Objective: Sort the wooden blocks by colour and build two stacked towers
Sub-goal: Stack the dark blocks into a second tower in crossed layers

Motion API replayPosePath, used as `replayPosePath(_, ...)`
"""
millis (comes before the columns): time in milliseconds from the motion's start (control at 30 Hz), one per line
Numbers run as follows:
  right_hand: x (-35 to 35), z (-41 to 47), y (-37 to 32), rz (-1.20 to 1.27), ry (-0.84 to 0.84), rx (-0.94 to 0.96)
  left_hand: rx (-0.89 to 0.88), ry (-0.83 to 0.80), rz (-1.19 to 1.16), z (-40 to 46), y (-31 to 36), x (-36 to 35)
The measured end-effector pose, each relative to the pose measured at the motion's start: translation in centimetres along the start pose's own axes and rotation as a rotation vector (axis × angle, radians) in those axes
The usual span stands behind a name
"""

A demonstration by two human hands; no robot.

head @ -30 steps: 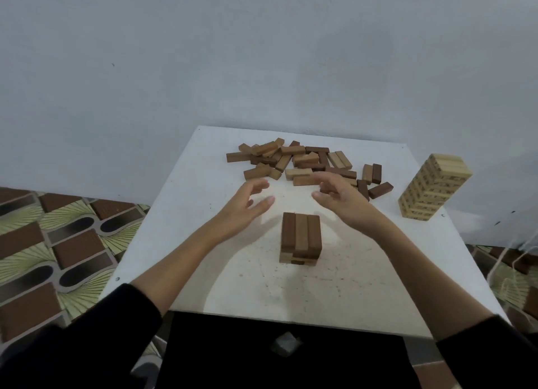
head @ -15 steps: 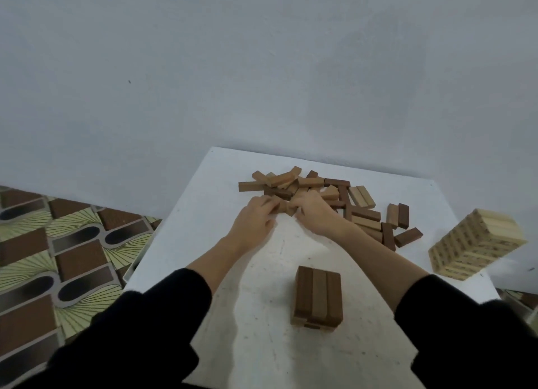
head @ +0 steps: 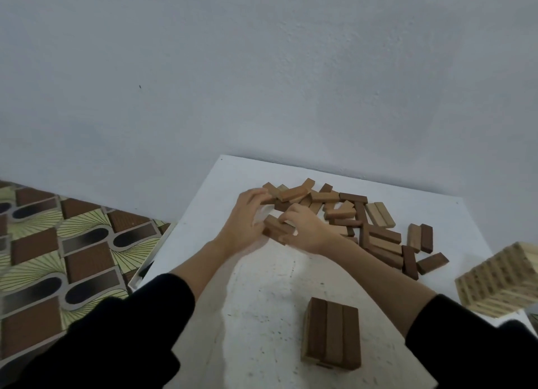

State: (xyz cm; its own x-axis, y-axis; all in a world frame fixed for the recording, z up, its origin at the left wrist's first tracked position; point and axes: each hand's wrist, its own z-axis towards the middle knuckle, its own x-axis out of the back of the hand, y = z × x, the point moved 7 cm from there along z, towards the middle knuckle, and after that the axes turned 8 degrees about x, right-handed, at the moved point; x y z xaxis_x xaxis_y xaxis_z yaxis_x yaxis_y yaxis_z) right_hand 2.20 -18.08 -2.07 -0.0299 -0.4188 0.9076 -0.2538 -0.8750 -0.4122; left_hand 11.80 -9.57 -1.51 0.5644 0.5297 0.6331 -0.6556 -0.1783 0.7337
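A low stack of dark brown blocks (head: 332, 333) stands near the front of the white table (head: 262, 301). At the back lies a loose pile of brown and pale wooden blocks (head: 375, 234). Both hands are at the pile's left end. My left hand (head: 243, 222) curls over blocks there, and my right hand (head: 305, 228) grips a couple of brown blocks (head: 276, 230) held between the two hands. A tall tower of pale blocks (head: 500, 281) stands at the right edge.
A grey wall rises right behind the table. Patterned floor tiles (head: 58, 257) lie to the left, below the table's left edge. Bare tabletop shows between the dark stack and the pile.
Both hands have gone from hovering beside the dark stack out to the loose pile and closed on brown blocks. The camera has tilted, so the table sits lower in view.
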Motion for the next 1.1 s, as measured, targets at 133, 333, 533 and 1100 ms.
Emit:
replayPosePath(133, -0.8, 0.7, -0.3, -0.042, -0.055, -0.021, 0.112, -0.064, 0.152, 3.3, -1.1, 0.3)
replayPosePath(333, -1.1, 0.9, 0.2, -0.06, 0.019, -0.095, 0.183, -0.114, 0.246, 4.1, -3.6, -0.6)
replayPosePath(533, -0.5, 0.8, 1.5, -0.045, 0.031, -0.211, 0.33, 0.105, 0.08, 1.5, -4.3, 1.2)
replayPosePath(1100, -1.4, 0.9, -1.7, -0.032, -0.048, -0.129, 0.228, -0.024, -0.01, -2.6, -3.3, -0.5)
